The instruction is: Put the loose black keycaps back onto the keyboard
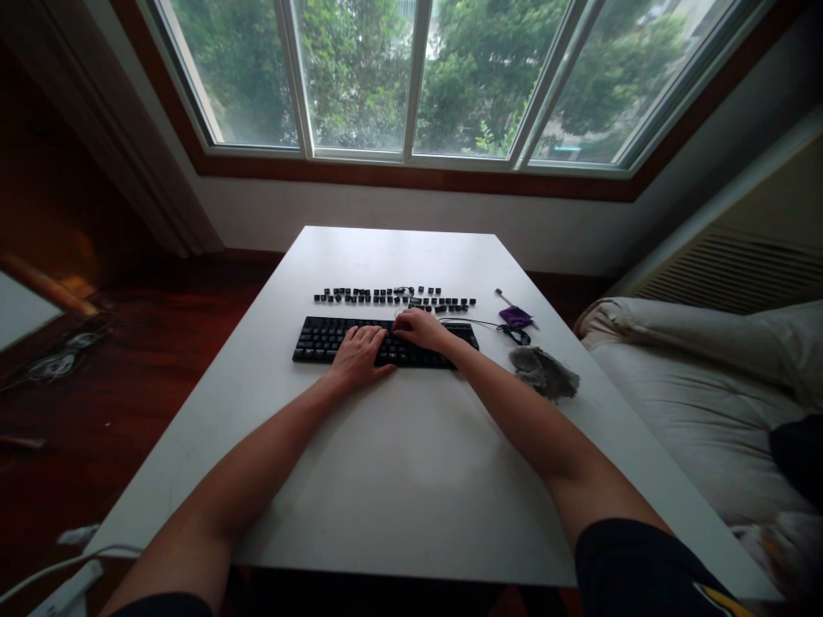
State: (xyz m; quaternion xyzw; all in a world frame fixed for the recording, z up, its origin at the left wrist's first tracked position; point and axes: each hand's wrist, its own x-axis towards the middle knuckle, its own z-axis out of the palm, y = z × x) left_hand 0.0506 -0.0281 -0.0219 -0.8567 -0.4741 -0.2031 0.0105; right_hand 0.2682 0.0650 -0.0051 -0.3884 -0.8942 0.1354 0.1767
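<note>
A black keyboard [316, 341] lies on the white table, its long side facing me. My left hand [360, 356] rests on the middle of it, fingers stretched out over the keys and thumb at the front edge. Above the keyboard's back part, right of centre, my right hand [419, 329] is bent with fingertips pressed together. Whatever is in that pinch is too small to make out. Behind the keyboard, loose black keycaps [360, 296] are laid out in rows. A small dark tool with thin wire-like parts [404, 290] lies among them.
Right of the keyboard on the table [399, 480] are a coiled black cable [516, 335], a purple cloth [515, 317], a small thin-handled brush-like tool [500, 294] and a crumpled grey rag [545, 374]. A pale sofa [675, 403] stands to the right, a window beyond.
</note>
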